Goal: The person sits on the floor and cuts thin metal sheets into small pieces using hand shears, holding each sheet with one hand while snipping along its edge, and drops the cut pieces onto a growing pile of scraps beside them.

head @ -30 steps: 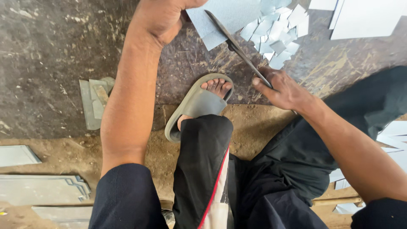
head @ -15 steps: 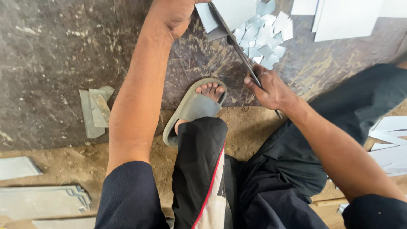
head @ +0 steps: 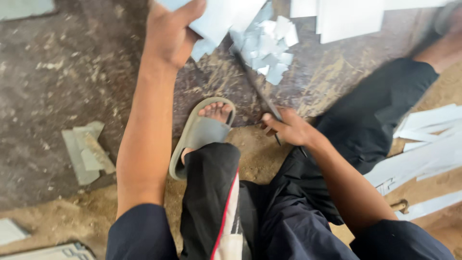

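Pale sheet [head: 216,19] pinned in the left hand [head: 168,36] up at the top of the view, thumb folded over its upper face and the fingers curled beneath, a firm closed pinch on its near edge. The sheet runs up and to the right from that grip and out of view. Over on the other side, the right hand [head: 288,129] is wrapped tight round the near end of a long dark blade [head: 255,84], fist closed, low down beside the knee. The blade slants up and to the left from that fist toward the sheet, its far end blurred, so I cannot tell whether it touches the sheet's edge.

Just right of the blade's upper end lies a heap of small pale offcuts [head: 269,50], scattered on the dark mottled slab [head: 57,82]. Between the two forearms a foot in a grey slide sandal [head: 199,135] rests on the slab's near edge, toes pointing up. Black trousers with a red and white stripe [head: 226,212] fill the bottom. Larger pale sheets [head: 346,17] lie at the upper right, long pale strips [head: 423,154] on the sandy ground to the right, and a few greyish scraps [head: 86,151] sit on the slab to the left, well apart from both hands.
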